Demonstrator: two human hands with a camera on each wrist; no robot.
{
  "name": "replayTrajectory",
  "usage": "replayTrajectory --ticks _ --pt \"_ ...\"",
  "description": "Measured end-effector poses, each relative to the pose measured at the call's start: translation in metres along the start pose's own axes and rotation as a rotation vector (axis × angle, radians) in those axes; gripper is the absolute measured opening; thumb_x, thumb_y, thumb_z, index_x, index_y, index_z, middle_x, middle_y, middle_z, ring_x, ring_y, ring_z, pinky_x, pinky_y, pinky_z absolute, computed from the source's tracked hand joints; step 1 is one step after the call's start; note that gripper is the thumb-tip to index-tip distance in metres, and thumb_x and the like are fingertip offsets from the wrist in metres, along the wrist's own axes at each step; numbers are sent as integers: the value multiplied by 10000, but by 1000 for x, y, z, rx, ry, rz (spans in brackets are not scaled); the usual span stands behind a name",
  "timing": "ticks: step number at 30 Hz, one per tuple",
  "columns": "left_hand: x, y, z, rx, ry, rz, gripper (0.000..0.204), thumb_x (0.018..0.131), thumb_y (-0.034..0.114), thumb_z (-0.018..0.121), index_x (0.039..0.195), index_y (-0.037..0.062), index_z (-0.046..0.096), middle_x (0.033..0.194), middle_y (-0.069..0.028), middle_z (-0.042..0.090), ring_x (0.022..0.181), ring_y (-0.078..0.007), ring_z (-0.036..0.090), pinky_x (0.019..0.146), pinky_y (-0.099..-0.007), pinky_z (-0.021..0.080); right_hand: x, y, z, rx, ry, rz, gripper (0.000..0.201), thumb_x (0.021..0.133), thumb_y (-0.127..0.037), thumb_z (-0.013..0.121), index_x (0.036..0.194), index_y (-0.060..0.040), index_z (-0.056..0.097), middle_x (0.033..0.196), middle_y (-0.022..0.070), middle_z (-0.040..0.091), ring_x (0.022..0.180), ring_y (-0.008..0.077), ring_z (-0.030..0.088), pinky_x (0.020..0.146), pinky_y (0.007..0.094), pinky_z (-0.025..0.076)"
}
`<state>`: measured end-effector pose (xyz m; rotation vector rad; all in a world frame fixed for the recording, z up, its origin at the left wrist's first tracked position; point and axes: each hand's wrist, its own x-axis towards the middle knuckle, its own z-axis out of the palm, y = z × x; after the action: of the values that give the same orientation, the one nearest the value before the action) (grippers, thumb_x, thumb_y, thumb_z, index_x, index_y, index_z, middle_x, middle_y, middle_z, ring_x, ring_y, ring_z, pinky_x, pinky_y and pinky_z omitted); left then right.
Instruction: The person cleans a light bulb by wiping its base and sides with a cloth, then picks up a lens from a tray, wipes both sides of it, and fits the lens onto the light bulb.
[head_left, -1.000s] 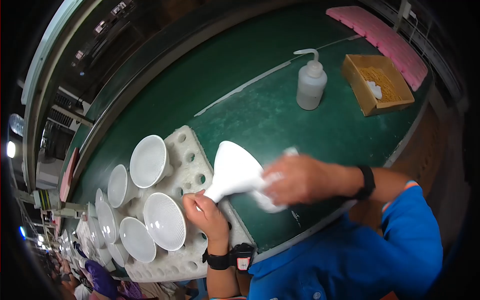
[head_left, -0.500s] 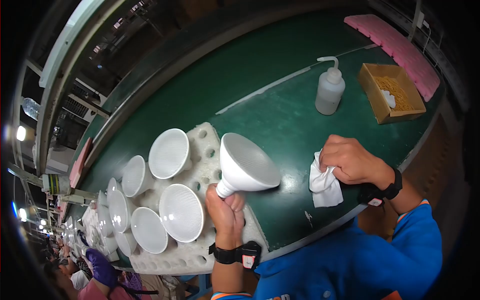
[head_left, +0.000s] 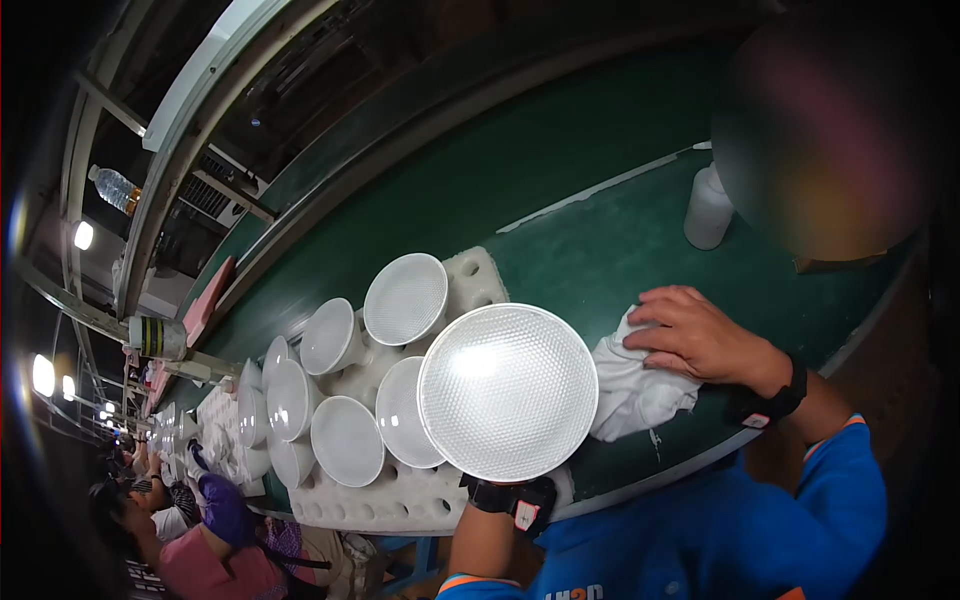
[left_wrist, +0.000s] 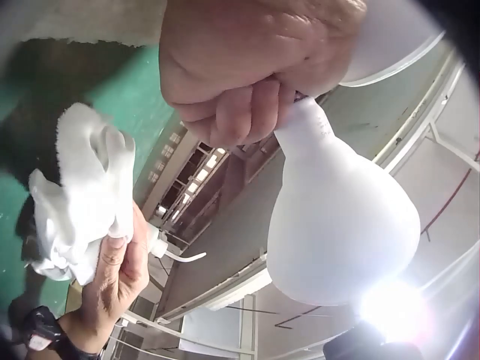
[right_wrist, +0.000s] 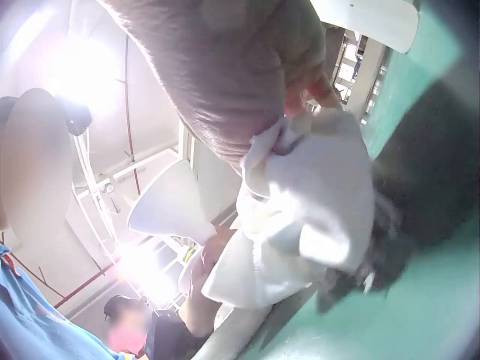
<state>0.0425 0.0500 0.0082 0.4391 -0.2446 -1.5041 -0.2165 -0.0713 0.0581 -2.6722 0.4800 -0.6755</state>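
Note:
In the head view a white reflector lamp (head_left: 508,392) faces up with its round, dimpled lens toward the camera. My left hand (left_wrist: 255,71), mostly hidden behind the lamp there, shows in the left wrist view with its fingers curled round the lamp's narrow neck. A crumpled white cloth (head_left: 645,385) is in my right hand (head_left: 700,335), just right of the lamp. Thumb and fingers pinch the cloth from one side in the left wrist view, over the green tabletop (left_wrist: 150,94).
Left of the lamp, a pale foam tray (head_left: 380,508) with round holes carries several similar lamps (head_left: 347,440). A squeeze bottle (head_left: 708,212) stands farther back, beside a blur covering the upper right. Other people (head_left: 215,560) sit along the bench at left.
The lamp has turned from lying sideways to lens toward the camera. My right hand rubbed the cloth at the lamp, drew away right, and its fingers are now more spread. The head view has shifted.

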Motion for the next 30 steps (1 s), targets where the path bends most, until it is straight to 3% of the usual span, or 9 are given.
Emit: replayTrajectory --ticks 10,16,25,28,30 --pt "-3 5 2 24 22 21 314 961 342 448 1112 67 474 1122 -100 520 1008 -230 504 858 -377 451 6 -5 -13 7 48 72 182 797 -106 647 976 -81 667 1140 108 581 1135 308 501 941 422 395" --pt "-6 3 2 31 39 23 282 961 337 443 1049 71 476 1053 -94 530 936 -216 514 805 -363 461 5 -9 -9 7 4 -5 134 777 -99 655 908 -87 674 1045 62 615 1124 282 515 972 446 364" --pt "-5 1 4 96 26 8 257 961 330 436 954 77 480 948 -84 545 827 -195 529 725 -342 476 2 -10 -23 17 78 65 92 787 -162 694 849 -108 651 817 -6 618 988 226 577 975 450 339" --pt "-5 -1 4 143 41 15 256 961 327 434 923 78 481 913 -81 550 791 -188 534 699 -335 481 1 -13 -34 76 18 8 158 767 -191 717 891 -110 664 821 25 608 941 228 579 937 432 366" --pt "-5 1 6 204 69 31 258 961 326 432 902 80 482 890 -79 553 767 -183 537 681 -330 485 -3 -15 -27 111 -44 156 196 750 -188 729 912 -93 675 830 57 602 912 246 585 884 406 403"
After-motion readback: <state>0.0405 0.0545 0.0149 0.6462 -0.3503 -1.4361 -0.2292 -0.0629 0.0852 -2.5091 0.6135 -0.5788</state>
